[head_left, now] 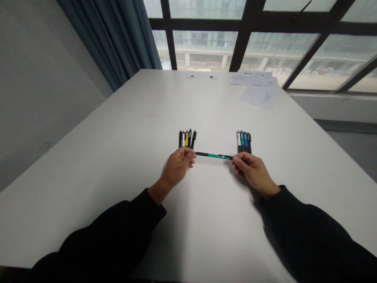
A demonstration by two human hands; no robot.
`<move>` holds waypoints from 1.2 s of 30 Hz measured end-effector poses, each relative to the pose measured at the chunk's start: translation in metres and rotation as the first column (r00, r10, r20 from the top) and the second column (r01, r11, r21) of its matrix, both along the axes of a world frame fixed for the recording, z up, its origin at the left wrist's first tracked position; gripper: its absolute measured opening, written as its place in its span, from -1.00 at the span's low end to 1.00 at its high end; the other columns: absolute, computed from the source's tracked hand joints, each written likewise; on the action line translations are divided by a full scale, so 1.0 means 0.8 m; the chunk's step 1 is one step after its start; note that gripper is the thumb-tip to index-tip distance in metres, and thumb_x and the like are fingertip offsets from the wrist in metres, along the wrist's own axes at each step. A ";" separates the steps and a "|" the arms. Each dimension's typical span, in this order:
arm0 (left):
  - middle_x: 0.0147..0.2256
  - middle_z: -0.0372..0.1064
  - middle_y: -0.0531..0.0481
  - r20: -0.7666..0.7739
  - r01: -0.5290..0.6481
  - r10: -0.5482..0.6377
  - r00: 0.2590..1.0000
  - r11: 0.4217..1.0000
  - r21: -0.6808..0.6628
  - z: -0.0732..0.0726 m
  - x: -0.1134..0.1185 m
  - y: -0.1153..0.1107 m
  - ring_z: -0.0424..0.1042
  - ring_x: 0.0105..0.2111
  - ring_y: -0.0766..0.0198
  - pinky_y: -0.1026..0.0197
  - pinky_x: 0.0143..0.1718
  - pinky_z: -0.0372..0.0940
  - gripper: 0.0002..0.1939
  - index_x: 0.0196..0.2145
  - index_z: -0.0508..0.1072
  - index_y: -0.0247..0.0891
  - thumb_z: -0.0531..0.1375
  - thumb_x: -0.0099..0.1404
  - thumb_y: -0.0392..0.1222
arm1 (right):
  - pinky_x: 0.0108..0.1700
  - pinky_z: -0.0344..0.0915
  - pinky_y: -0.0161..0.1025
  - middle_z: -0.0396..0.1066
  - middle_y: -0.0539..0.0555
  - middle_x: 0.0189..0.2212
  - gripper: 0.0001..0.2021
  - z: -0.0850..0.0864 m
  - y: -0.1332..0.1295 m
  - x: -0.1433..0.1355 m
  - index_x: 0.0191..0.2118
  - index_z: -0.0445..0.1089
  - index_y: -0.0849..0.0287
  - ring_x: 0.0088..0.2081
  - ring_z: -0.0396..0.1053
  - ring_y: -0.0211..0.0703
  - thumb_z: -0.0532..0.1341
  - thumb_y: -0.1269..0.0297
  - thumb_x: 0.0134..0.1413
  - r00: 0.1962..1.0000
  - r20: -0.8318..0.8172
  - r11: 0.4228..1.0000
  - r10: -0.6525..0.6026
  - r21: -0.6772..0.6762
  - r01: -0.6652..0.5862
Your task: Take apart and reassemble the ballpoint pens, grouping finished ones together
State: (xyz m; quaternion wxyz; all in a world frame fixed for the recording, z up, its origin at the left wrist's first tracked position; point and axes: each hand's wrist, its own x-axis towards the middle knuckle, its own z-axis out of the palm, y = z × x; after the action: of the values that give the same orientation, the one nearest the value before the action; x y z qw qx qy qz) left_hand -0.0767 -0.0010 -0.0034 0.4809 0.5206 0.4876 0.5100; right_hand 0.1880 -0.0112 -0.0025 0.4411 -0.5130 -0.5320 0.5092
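A green pen (214, 156) with a black grip stretches almost level between my two hands, above the table. My left hand (179, 162) pinches its black tip end. At the clip end, the thumb and fingers of my right hand (250, 169) are closed on it. Just beyond my left hand lies a row of several pens, among them a yellow pen (186, 138); their lower ends are hidden by that hand. Beyond my right hand is a second row with a white pen (238, 139), a green one and a blue pen (246, 138) side by side.
The white table (118, 149) spreads out on all sides. Printed papers (259, 92) lie at its far right edge. Two small dark-centred fittings are set near the far edge. A blue curtain (118, 39) hangs at the back left, beside dark-framed windows (206, 24).
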 end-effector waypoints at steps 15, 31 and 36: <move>-0.52 0.36 0.05 -0.047 0.076 -0.080 0.996 0.993 -0.086 -0.002 0.000 -0.005 0.27 -0.62 0.42 0.34 -0.64 0.18 -0.53 -0.43 0.40 -0.27 0.20 0.35 0.22 | -0.57 0.04 -0.30 0.23 -0.06 -0.62 -0.53 0.001 0.000 0.002 -0.46 0.30 0.15 -0.62 0.14 -0.30 0.19 -0.16 0.27 0.989 0.142 0.998 0.047 0.045 -0.053; -0.70 0.19 0.12 -0.181 0.100 -0.113 0.977 0.992 -0.078 0.009 -0.001 -0.013 0.13 -0.72 0.44 0.34 -0.66 0.06 -0.44 -0.57 0.30 -0.23 0.08 0.41 0.23 | -0.59 -0.05 -0.29 0.15 -0.08 -0.71 -0.45 0.004 -0.002 0.002 -0.54 0.25 0.15 -0.66 0.09 -0.31 0.12 -0.20 0.31 0.974 0.223 0.998 0.040 0.033 -0.049; -0.74 0.16 0.11 -0.186 0.154 -0.182 0.966 0.976 -0.156 0.011 -0.002 -0.012 0.10 -0.76 0.46 0.36 -0.70 0.01 -0.38 -0.62 0.31 -0.26 0.06 0.42 0.25 | -0.60 -0.04 -0.31 0.16 -0.07 -0.70 -0.43 0.004 -0.001 0.001 -0.55 0.24 0.15 -0.66 0.09 -0.33 0.12 -0.22 0.30 0.982 0.190 0.999 0.025 0.025 -0.030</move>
State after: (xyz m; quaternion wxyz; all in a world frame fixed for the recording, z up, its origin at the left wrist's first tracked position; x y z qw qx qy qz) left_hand -0.0780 -0.0108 0.0051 0.5068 0.5733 0.5219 0.3770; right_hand 0.1888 -0.0123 0.0008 0.3886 -0.5455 -0.5856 0.4566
